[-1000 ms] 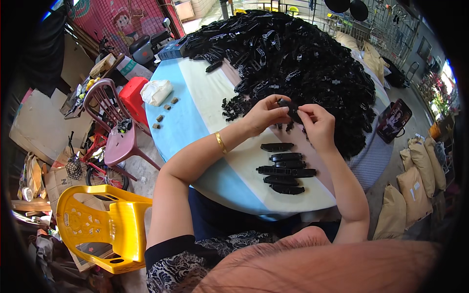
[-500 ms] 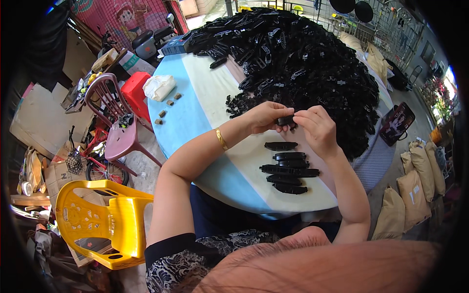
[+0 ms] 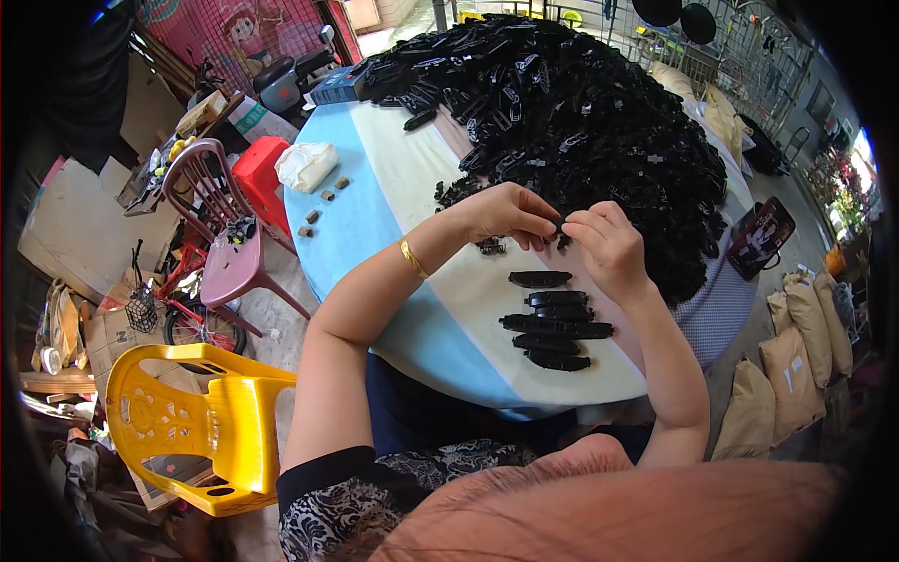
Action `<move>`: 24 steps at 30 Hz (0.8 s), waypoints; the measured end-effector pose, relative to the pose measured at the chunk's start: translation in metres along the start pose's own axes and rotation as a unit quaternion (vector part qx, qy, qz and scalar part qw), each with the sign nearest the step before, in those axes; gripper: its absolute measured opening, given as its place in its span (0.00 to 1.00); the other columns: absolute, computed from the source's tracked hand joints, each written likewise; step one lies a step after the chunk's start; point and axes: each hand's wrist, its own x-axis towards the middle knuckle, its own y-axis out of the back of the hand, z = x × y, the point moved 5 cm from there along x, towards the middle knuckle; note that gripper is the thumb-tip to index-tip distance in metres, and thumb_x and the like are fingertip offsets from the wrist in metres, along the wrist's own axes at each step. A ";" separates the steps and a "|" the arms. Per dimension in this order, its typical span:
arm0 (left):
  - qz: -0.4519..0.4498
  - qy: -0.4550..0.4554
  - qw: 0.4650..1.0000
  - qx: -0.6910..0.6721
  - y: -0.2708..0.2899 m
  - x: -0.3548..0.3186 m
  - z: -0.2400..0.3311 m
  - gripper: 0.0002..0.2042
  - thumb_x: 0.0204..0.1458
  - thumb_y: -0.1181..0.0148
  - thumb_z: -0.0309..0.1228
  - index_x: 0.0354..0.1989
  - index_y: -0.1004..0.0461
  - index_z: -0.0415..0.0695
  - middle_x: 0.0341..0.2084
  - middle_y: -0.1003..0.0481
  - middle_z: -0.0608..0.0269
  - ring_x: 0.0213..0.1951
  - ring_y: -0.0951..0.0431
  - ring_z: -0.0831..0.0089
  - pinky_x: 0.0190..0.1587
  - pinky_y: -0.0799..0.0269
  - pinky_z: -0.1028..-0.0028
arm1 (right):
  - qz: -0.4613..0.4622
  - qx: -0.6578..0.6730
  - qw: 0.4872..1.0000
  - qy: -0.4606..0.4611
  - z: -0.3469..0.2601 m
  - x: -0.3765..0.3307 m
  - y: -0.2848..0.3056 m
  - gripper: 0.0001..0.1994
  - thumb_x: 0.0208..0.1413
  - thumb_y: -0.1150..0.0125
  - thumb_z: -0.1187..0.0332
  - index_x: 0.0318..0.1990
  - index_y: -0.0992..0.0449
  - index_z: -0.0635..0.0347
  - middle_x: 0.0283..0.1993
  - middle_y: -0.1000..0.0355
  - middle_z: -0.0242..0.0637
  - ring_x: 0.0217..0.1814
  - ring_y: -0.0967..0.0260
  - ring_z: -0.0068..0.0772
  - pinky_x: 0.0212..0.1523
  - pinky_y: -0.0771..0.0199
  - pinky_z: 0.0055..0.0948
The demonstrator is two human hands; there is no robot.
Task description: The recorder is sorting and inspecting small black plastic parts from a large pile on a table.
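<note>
My left hand [image 3: 508,212] and my right hand [image 3: 604,244] meet over the round table [image 3: 403,281], fingertips pinched together on a small black plastic part [image 3: 559,226]. A gold bangle circles my left wrist. Just below the hands lie several long black plastic pieces [image 3: 552,323] in a loose stack on the striped cloth. A big heap of black plastic parts [image 3: 581,122] covers the far half of the table, right behind my hands.
A white bag [image 3: 304,164] and small brown bits lie on the table's left side. A pink chair [image 3: 225,244], a red stool [image 3: 262,183] and a yellow chair [image 3: 201,421] stand to the left. Tan sacks [image 3: 796,365] lean at the right.
Both hands have stayed together on the small black part, shifting only slightly. The stack of long pieces is unchanged.
</note>
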 end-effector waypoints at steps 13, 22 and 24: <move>0.078 -0.171 0.897 0.399 -0.021 -0.010 0.018 0.15 0.42 0.38 0.26 0.41 0.25 0.40 0.26 0.23 0.56 0.27 0.23 0.72 0.33 0.29 0.74 | -0.229 0.149 0.881 -0.385 0.032 -0.023 -0.024 0.15 0.40 0.33 0.62 0.35 0.21 0.61 0.25 0.25 0.40 0.26 0.28 0.30 0.29 0.30 0.25; -0.145 -0.128 0.905 0.379 -0.037 0.002 -0.009 0.17 0.50 0.40 0.41 0.40 0.25 0.39 0.30 0.23 0.58 0.33 0.26 0.73 0.37 0.31 0.74 | -0.188 0.036 0.966 -0.173 0.035 -0.027 -0.030 0.12 0.45 0.40 0.71 0.40 0.23 0.54 0.34 0.28 0.33 0.36 0.30 0.34 0.37 0.28 0.29; 0.034 -0.057 0.935 0.349 -0.016 0.012 0.000 0.19 0.51 0.42 0.45 0.29 0.23 0.37 0.19 0.26 0.58 0.21 0.32 0.74 0.27 0.33 0.75 | -0.256 -0.004 0.952 -0.166 0.029 -0.035 -0.039 0.12 0.43 0.42 0.73 0.39 0.23 0.53 0.36 0.31 0.32 0.41 0.34 0.34 0.39 0.28 0.30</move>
